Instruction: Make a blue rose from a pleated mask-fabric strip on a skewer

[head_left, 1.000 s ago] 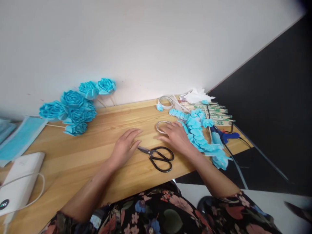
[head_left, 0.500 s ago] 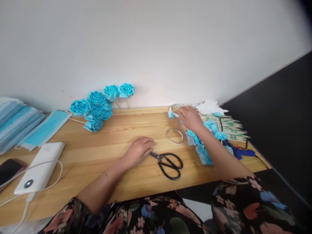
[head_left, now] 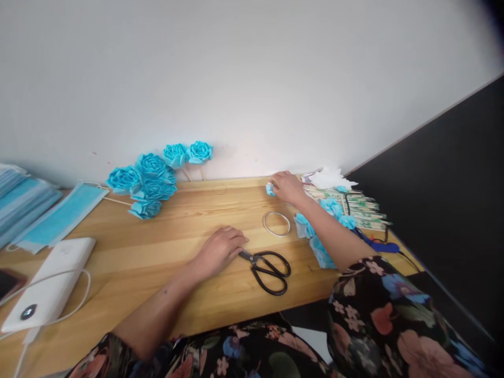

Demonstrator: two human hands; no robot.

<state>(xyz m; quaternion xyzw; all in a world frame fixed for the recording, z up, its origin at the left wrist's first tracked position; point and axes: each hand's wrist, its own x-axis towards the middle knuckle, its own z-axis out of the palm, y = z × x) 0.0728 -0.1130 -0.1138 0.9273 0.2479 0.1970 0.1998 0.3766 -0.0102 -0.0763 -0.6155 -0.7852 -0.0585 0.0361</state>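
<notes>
My left hand lies palm down on the wooden table with its fingers stretched out, by the blade end of the black-handled scissors. Whether the fingertips touch the blades is unclear. Near the back edge, my right hand has its fingers curled downward; what they grip is hidden beneath them. A small blue and white bud-like piece shows at its fingertips. In front of that hand lies a thin pale ring. Blue petal-like pieces sit partly behind my right forearm.
Finished blue flowers on sticks lean at the back left. Farther left are blue face masks, a white power bank with a cable, and a phone. Wrapped sticks, white scraps and a blue corded tool occupy the right.
My right hand has moved left and slightly back, covering a round roll that showed beside it before. My left hand stays by the scissors. The whole view has shifted slightly.
</notes>
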